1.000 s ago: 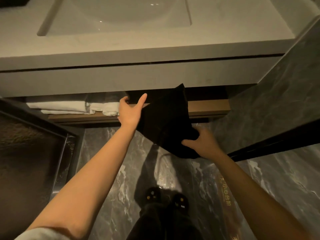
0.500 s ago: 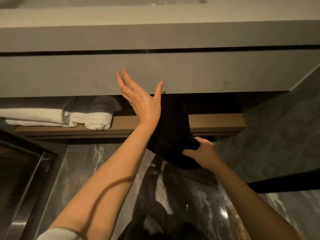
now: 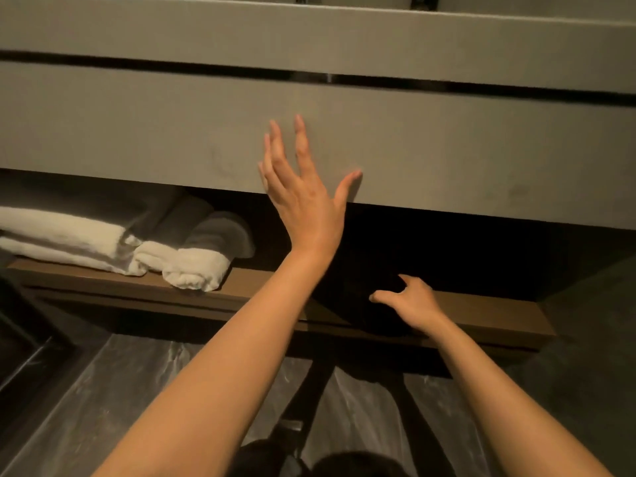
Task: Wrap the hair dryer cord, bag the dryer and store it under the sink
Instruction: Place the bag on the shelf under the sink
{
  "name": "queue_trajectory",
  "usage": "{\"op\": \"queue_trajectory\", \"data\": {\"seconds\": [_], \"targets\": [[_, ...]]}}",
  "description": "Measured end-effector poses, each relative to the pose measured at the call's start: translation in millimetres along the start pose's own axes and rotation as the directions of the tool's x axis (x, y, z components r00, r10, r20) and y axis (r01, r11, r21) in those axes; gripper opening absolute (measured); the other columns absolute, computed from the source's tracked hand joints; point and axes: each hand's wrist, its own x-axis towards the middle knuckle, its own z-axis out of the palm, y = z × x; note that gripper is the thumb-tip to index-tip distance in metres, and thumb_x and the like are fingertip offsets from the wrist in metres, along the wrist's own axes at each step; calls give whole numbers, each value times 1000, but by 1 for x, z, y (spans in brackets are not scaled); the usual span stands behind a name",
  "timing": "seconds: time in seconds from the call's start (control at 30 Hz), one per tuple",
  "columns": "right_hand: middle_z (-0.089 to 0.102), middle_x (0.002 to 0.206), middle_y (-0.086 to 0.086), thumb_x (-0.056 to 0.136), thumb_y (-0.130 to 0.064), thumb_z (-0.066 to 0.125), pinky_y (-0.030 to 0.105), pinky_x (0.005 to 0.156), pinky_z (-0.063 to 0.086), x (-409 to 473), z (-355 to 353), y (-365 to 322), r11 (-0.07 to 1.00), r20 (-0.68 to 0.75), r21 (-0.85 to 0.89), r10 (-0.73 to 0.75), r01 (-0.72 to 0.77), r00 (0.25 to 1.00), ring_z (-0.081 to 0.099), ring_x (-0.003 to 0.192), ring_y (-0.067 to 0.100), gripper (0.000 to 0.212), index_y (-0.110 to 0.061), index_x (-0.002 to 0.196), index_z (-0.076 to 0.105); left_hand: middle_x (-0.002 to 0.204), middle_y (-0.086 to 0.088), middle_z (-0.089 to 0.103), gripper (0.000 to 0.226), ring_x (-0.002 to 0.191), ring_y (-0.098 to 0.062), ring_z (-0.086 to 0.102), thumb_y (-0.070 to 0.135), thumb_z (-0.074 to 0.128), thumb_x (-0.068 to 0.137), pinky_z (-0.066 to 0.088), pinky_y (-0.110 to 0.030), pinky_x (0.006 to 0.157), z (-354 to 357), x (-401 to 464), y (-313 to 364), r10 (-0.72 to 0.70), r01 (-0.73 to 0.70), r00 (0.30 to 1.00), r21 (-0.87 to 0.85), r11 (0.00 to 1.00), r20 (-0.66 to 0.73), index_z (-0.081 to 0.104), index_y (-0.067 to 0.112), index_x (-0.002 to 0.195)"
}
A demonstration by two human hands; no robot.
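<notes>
The black bag (image 3: pixel 358 318) with the dryer inside lies on the brown shelf (image 3: pixel 499 315) under the sink, its rounded lower end hanging a little over the shelf's front edge. My right hand (image 3: pixel 413 302) rests on the bag's near end with thumb and index finger spread, not closed around it. My left hand (image 3: pixel 303 187) is raised, fingers fanned, palm flat against the grey front panel of the vanity (image 3: pixel 447 149) just above the shelf opening. The bag's far part is lost in the dark recess.
White towels, one folded (image 3: pixel 62 235) and one rolled (image 3: pixel 192 266), fill the left half of the shelf. A dark stone wall (image 3: pixel 592 321) closes the right side. Glossy marble floor (image 3: pixel 103 390) lies below, and a dark metal frame (image 3: pixel 20 339) stands at the left.
The bag went from hanging in front of the shelf to lying on it. My right hand loosened its grip. My left hand let go and rose onto the vanity panel. The view dropped lower and closer.
</notes>
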Motion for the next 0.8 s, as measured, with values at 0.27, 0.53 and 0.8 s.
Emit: {"op": "queue_trajectory", "data": {"seconds": [0.27, 0.53, 0.8], "targets": [[64, 120, 6, 68, -44, 76, 34, 85, 50, 38, 37, 14, 999, -32, 24, 47, -47, 998, 59, 107, 26, 65, -16, 125, 58, 157, -21, 21, 95, 145, -35, 20, 66, 53, 79, 27, -53, 114, 3, -1, -1, 14, -14, 1000, 13, 1000, -6, 20, 12, 151], [63, 122, 4, 73, -51, 71, 30, 80, 50, 45, 46, 17, 999, -58, 10, 52, -52, 997, 60, 107, 24, 67, -18, 129, 54, 157, -21, 18, 95, 145, -35, 18, 67, 50, 81, 27, -55, 113, 4, -1, -2, 14, -14, 1000, 21, 1000, 3, 18, 13, 152], [47, 137, 15, 71, -79, 48, 42, 95, 46, 29, 38, 9, 945, -188, -319, 12, -73, 982, 47, 123, 33, 94, -10, 136, 46, 158, -22, 17, 95, 145, -36, 17, 68, 48, 82, 24, -53, 115, 5, -2, -2, 23, -23, 1000, 39, 999, 13, 17, 11, 152]]}}
